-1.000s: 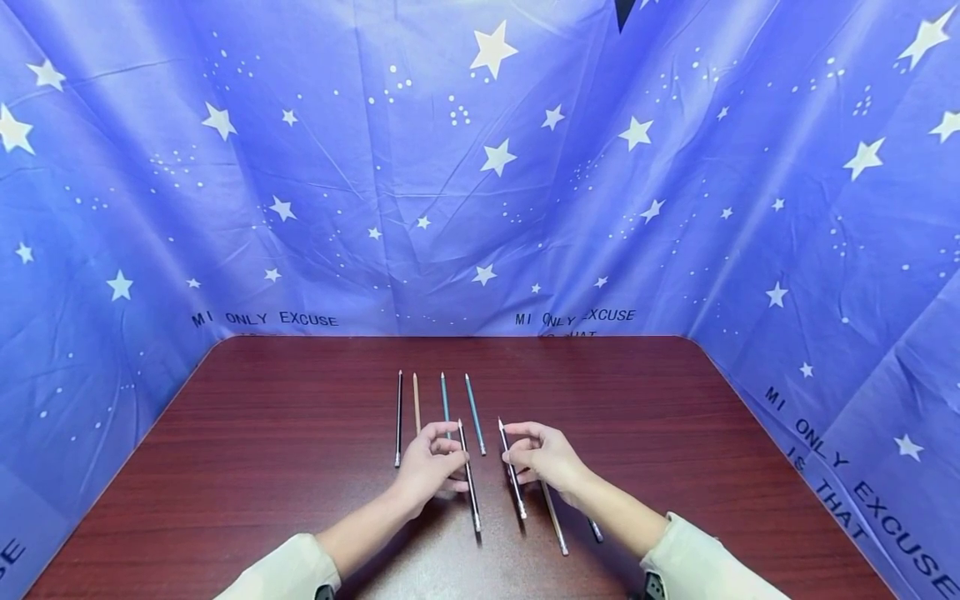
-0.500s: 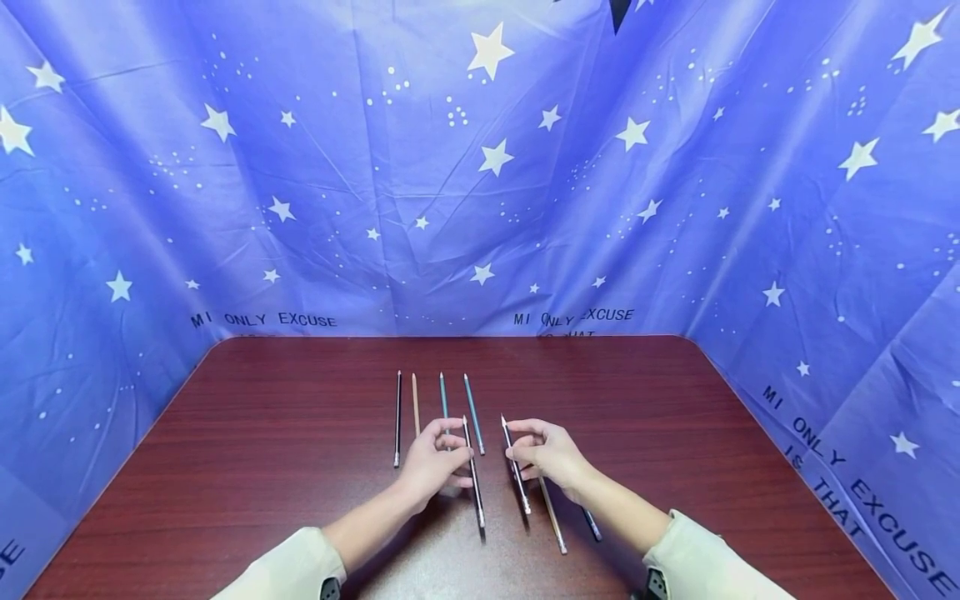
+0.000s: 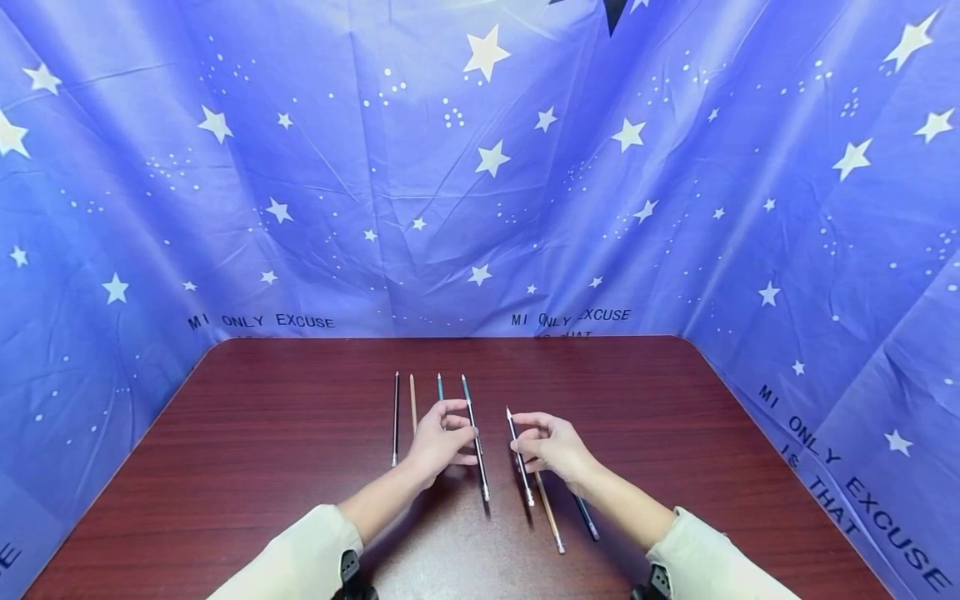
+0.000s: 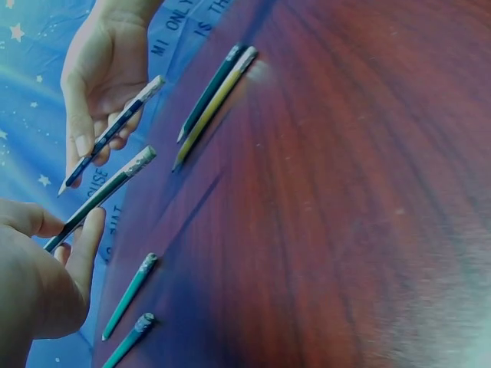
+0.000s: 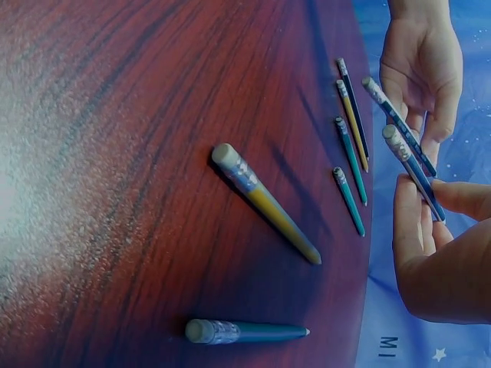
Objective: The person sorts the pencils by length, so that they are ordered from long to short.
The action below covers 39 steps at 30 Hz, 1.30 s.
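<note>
My left hand [image 3: 441, 442] pinches a dark pencil [image 3: 482, 471] between thumb and fingers, its sharpened tip pointing away from me and its eraser end toward me. Facing it across a small gap, my right hand [image 3: 558, 448] holds a second dark pencil [image 3: 522, 467] the same way. Both pencils are raised over the table, nearly side by side, as the left wrist view shows with the left pencil [image 4: 115, 182] and the right pencil [image 4: 115, 126]. Beneath the right hand lie a yellow pencil [image 5: 272, 211] and a dark teal pencil [image 5: 265, 332].
Beyond and left of the left hand, a black pencil [image 3: 396, 417], a natural-wood pencil [image 3: 413, 400] and two teal pencils [image 5: 351, 157] lie in a row, partly covered by the hand. The reddish-brown table [image 3: 262, 467] ends at a blue star-printed curtain [image 3: 420, 167].
Both hands have moved a little forward and to the right with their pencils. The left pencil now overlaps the right-hand teal pencil in the head view. The lying pencils stay put.
</note>
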### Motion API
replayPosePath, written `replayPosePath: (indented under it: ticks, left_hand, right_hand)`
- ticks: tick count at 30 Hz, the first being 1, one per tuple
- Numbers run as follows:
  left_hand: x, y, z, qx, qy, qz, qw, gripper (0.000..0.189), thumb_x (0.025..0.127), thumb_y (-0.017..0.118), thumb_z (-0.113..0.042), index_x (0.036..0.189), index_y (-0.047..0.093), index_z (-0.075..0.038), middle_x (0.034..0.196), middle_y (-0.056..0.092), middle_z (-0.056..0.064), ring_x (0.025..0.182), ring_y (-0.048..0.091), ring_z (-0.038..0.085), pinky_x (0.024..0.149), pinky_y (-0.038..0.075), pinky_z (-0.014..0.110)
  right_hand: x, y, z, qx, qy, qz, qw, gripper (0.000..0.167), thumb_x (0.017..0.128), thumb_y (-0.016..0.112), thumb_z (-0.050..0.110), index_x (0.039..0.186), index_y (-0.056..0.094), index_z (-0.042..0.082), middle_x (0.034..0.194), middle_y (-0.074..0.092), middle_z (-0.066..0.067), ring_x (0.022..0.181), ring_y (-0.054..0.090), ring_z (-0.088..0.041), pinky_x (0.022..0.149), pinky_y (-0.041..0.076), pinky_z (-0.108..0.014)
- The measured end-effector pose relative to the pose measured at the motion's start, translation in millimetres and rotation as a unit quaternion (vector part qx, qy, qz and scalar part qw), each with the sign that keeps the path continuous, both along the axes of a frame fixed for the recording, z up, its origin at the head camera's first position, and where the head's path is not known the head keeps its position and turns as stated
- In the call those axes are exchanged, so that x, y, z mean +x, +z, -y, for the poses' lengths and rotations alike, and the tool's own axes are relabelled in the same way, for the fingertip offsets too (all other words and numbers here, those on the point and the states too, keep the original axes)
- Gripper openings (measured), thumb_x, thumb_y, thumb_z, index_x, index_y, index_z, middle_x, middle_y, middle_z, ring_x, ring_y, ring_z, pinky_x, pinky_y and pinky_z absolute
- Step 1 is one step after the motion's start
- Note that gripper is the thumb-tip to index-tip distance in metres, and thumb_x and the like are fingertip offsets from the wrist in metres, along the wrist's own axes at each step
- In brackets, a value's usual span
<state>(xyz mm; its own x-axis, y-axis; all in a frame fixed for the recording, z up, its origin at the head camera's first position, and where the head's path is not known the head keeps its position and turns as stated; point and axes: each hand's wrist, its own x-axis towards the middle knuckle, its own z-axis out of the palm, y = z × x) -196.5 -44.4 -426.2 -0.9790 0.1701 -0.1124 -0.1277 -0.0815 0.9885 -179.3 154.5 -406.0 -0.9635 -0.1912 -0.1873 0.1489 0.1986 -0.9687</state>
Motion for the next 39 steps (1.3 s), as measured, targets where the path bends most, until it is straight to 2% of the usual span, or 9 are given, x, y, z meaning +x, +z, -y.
replayPosePath:
  ticks: [8,16,27,34,39]
  left_hand:
    - [-14.3,5.2,-6.5,-0.021,0.008,-0.005,0.9997,0.052,0.082,0.060,0.000,0.131,0.042,-0.001,0.098,0.058,0.011,0.070,0.060,0.012,0.062,0.060,0.033]
    - [-30.2,6.3,-16.1,-0.034,0.026,-0.015,0.9990,0.049,0.082,0.059,0.002,0.129,0.044,-0.002,0.100,0.057,0.012,0.069,0.059,0.014,0.063,0.060,0.035]
    - [-54.1,-1.8,-30.5,-0.056,0.059,-0.016,0.9966,0.045,0.083,0.060,0.003,0.126,0.048,-0.004,0.095,0.055,0.011,0.070,0.061,0.017,0.059,0.059,0.033]
    - [-62.4,-3.6,-38.3,-0.067,0.070,-0.024,0.9950,0.043,0.083,0.059,0.006,0.124,0.050,-0.002,0.089,0.052,0.008,0.065,0.058,0.014,0.055,0.058,0.030]
    - [-71.0,-8.6,-41.3,-0.095,0.075,-0.012,0.9926,0.044,0.082,0.061,0.005,0.124,0.052,-0.005,0.091,0.053,0.008,0.064,0.056,0.012,0.054,0.058,0.030]
  right_hand:
    - [-3.7,3.9,-3.6,0.000,-0.009,-0.002,1.0000,0.051,0.082,0.064,0.005,0.129,0.047,-0.006,0.076,0.060,0.005,0.063,0.058,-0.007,0.062,0.056,-0.026]
    - [-7.2,6.0,-4.6,-0.011,-0.022,-0.004,0.9997,0.052,0.080,0.063,0.003,0.128,0.047,-0.007,0.077,0.059,0.005,0.063,0.059,-0.008,0.061,0.055,-0.025]
    - [-8.9,7.7,-3.5,-0.014,-0.021,-0.003,0.9997,0.050,0.081,0.061,0.002,0.128,0.047,-0.007,0.077,0.061,0.005,0.064,0.059,-0.009,0.062,0.055,-0.026]
    - [-8.3,8.1,-6.1,-0.015,-0.025,0.000,0.9996,0.050,0.082,0.061,0.002,0.129,0.047,-0.006,0.077,0.061,0.005,0.064,0.058,-0.008,0.061,0.055,-0.025]
    - [-9.2,8.1,-4.7,-0.012,-0.024,0.000,0.9996,0.050,0.082,0.062,0.002,0.129,0.047,-0.006,0.077,0.061,0.005,0.064,0.058,-0.008,0.061,0.055,-0.026]
